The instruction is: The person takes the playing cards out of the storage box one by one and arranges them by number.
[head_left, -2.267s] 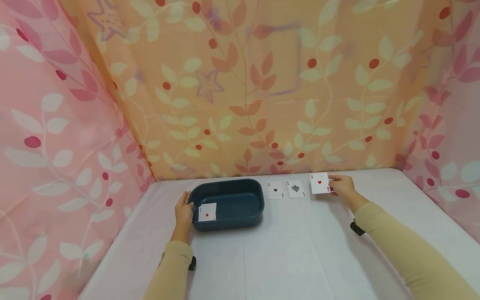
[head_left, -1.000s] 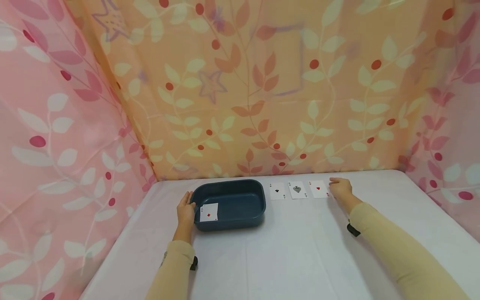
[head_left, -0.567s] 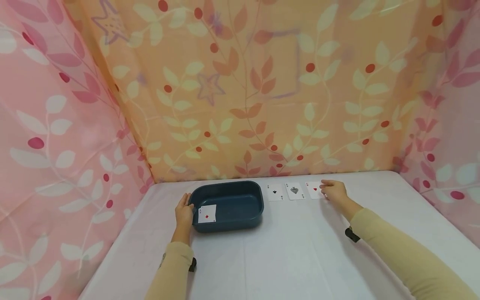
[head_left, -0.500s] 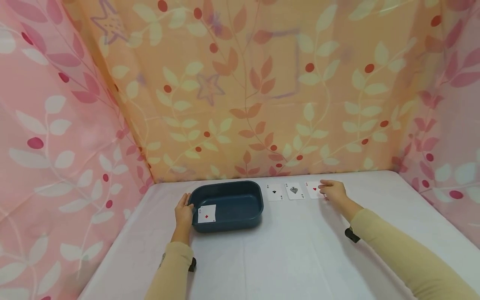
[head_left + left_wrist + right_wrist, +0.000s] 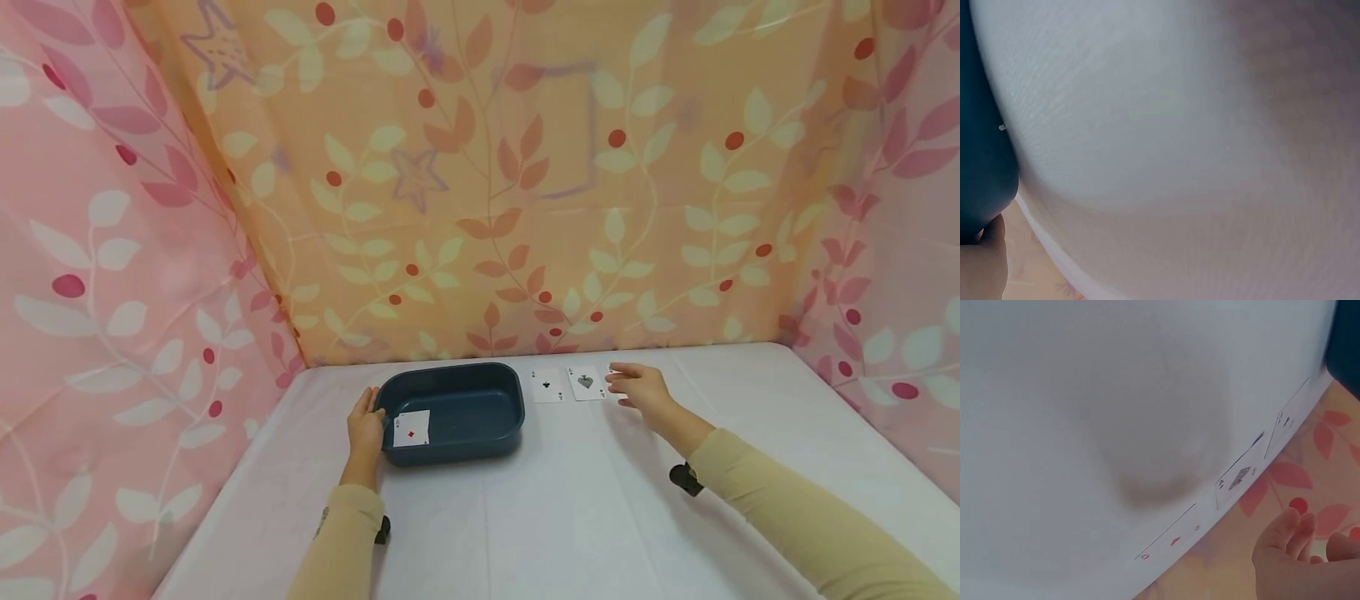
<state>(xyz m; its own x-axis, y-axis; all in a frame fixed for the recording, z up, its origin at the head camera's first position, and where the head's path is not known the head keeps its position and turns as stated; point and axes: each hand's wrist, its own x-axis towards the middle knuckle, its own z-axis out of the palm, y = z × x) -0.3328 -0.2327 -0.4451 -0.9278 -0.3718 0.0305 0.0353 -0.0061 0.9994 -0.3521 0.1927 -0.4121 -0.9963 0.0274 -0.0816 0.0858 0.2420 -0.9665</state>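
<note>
At the left end of a dark blue basin [image 5: 457, 452], my left hand [image 5: 363, 432] holds the rim, thumb on top. The left wrist view has only part of this hand [image 5: 984, 265] against the basin [image 5: 982, 137]. An ace of diamonds [image 5: 411, 429] lies inside at the left. Right of the basin, the ace of clubs [image 5: 546, 386] and ace of spades [image 5: 586, 383] lie face up in a row. My right hand [image 5: 647, 398], fingers loosely extended, hovers over the ace of hearts [image 5: 1174, 540], covering most of it in the head view. Nothing shows between its fingers.
A white cloth covers the table [image 5: 510, 533]. Behind it hangs an orange leaf-patterned curtain [image 5: 480, 208], with pink curtains [image 5: 150, 317] at both sides. The cards lie near the table's back edge.
The right hand set the ace of hearts down beside the ace of spades and let go, then moved left over it. My left hand has stayed on the basin.
</note>
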